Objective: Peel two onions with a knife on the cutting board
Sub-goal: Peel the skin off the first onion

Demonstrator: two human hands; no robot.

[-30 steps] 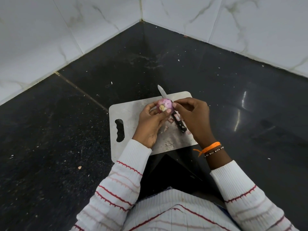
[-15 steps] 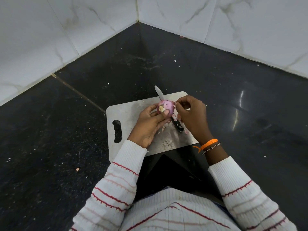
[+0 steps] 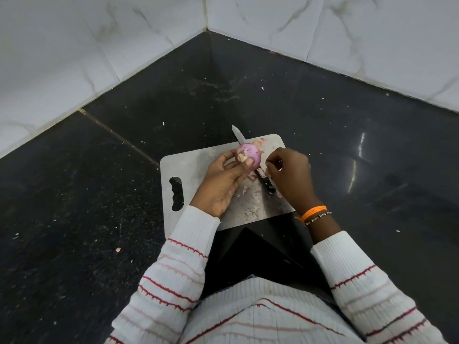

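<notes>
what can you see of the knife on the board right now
The knife lies flat on the cutting board, untouched by either hand. Its slim pointed silver blade runs up-left, the tip jutting past the board's far edge. The black handle, with a red-bordered white label near the blade, points down-right beside the right hand. The onion, held above it by the left hand, hides its middle.

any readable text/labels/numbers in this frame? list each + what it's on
None readable.
Knife: a white label with a red border on the handle; print too small to read.
Beaded wristband on the right wrist: light marks, possibly letters, too blurred to read.
Cutting board, onion: no text.
</notes>
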